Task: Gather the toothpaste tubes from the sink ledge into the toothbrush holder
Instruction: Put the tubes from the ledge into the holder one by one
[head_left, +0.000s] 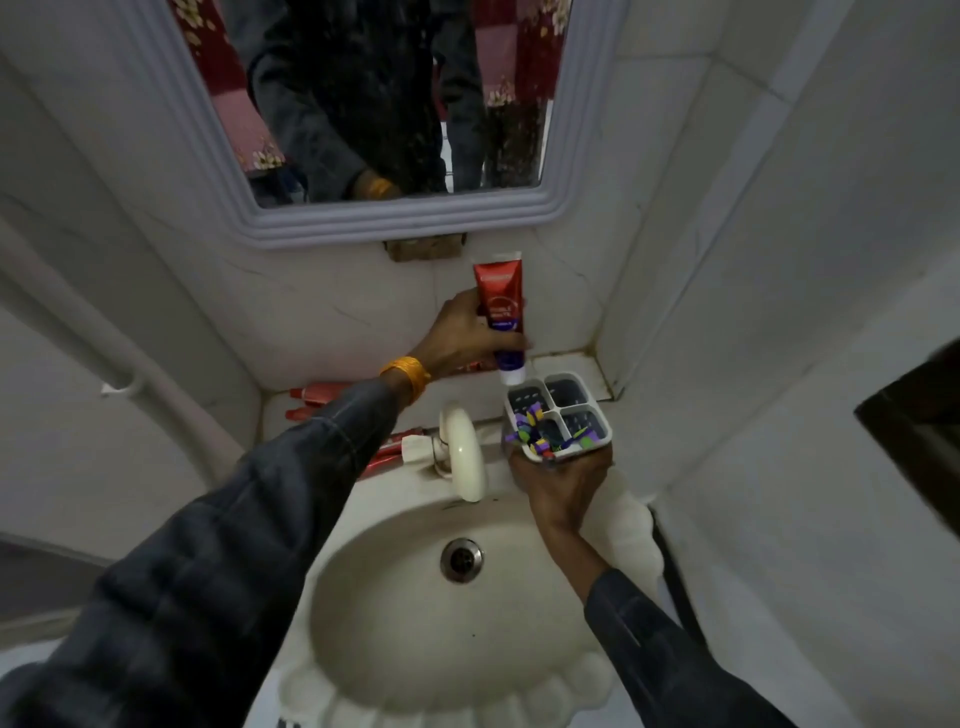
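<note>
A glossy red-and-purple toothpaste tube (501, 314) is gripped upright, white cap down, by the left hand (462, 338), right above the white four-slot plastic toothbrush holder (597, 415). That holder is cupped from below by the right hand (563, 486). More red tubes (322, 392) are left lying on the tiled ledge (467, 397).

White tiled sink ledge (566, 364), red toothpaste tubes (317, 391) lying along its left part behind the tap (462, 452)

Red toothpaste tube (500, 306), held upright at far ledge: white brand lettering near top, blurred, unreadable; lower lines on purple band equally smeared; no other text, number or sign legible anywhere.
</note>
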